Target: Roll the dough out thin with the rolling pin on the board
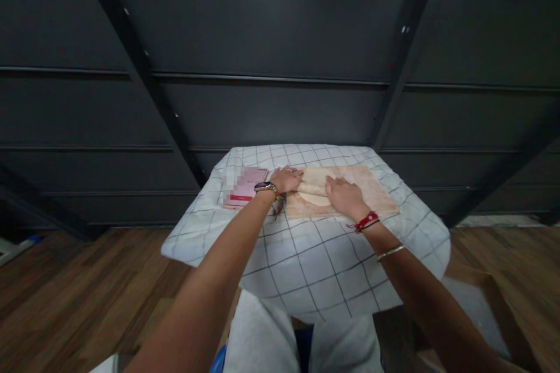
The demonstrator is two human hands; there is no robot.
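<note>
A beige cloth [376, 192] lies on a small table covered by a white checked tablecloth [306, 256]. Part of the cloth is rolled or folded at its left end. My left hand [286, 179], with a watch and beads at the wrist, curls its fingers over that rolled edge. Just to the right, my right hand [345, 197] presses down flat on the cloth, fingers stretched out, with a red string and a thin bangle on the wrist.
A pink phone or booklet [245, 186] lies on the table to the left of my left hand. Behind the table stands a dark panelled wall [280, 41] with slanted metal braces. Wooden floor [79, 285] surrounds the table.
</note>
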